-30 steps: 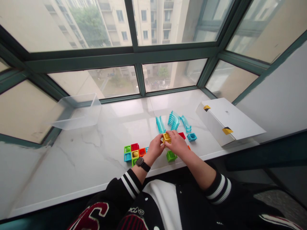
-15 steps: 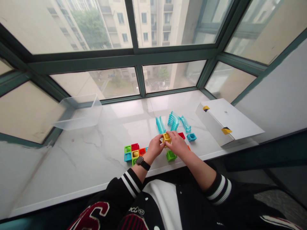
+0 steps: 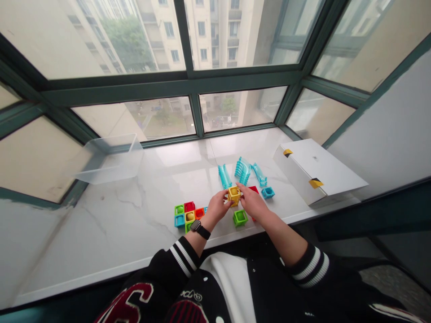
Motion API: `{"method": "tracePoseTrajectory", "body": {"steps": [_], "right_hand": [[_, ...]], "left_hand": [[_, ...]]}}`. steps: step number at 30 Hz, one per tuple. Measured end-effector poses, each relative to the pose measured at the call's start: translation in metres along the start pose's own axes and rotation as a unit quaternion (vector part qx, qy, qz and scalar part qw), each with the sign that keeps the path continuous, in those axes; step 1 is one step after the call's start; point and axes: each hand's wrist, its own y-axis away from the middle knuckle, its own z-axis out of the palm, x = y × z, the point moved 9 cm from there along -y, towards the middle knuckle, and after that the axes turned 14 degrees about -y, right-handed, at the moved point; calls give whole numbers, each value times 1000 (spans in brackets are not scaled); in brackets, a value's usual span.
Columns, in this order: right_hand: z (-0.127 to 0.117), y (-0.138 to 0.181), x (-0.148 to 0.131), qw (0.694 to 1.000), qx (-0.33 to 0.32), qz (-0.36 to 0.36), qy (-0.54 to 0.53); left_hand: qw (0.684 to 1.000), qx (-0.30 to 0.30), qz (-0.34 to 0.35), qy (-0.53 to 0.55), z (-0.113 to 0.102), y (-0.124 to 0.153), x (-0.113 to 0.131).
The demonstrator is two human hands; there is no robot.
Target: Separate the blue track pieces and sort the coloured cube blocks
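My left hand [image 3: 218, 206] grips a yellow cube block [image 3: 234, 193] from its left side; the block has a round hollow in its top. My right hand [image 3: 254, 204] has its fingers against the right side of the same block. Just in front of it sits a green cube block [image 3: 240, 218]. A red block [image 3: 253, 189] shows partly behind my right hand, and a blue cube block [image 3: 268, 193] lies further right. Beside my left wrist is a group of joined coloured blocks [image 3: 190, 216], partly hidden by my left arm.
Behind my hands lie a straight translucent blue track [image 3: 224, 176], a curved one [image 3: 243, 170] and a narrow one [image 3: 259, 174]. A clear plastic bin [image 3: 114, 166] stands at left, a white box [image 3: 319, 170] at right. Windows border the marble sill [image 3: 111, 220].
My right hand has shifted slightly right, leaving more of the yellow block and the green block in view. My left hand stays on the yellow block.
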Motion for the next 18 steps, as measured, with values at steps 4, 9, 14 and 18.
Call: {"method": "tracePoseTrajectory", "body": {"steps": [4, 9, 14, 18], "right_hand": [[0, -1, 0, 1000, -1, 7, 5], [0, -3, 2, 1000, 2, 19, 6], [1, -3, 3, 1000, 0, 14, -4], [1, -3, 2, 1000, -2, 22, 2]], "left_hand": [[1000, -3, -1, -10, -4, 1, 3], [999, 3, 8, -36, -5, 0, 2], [998, 2, 20, -56, -2, -1, -2], [998, -4, 26, -65, 1, -2, -2]]}}
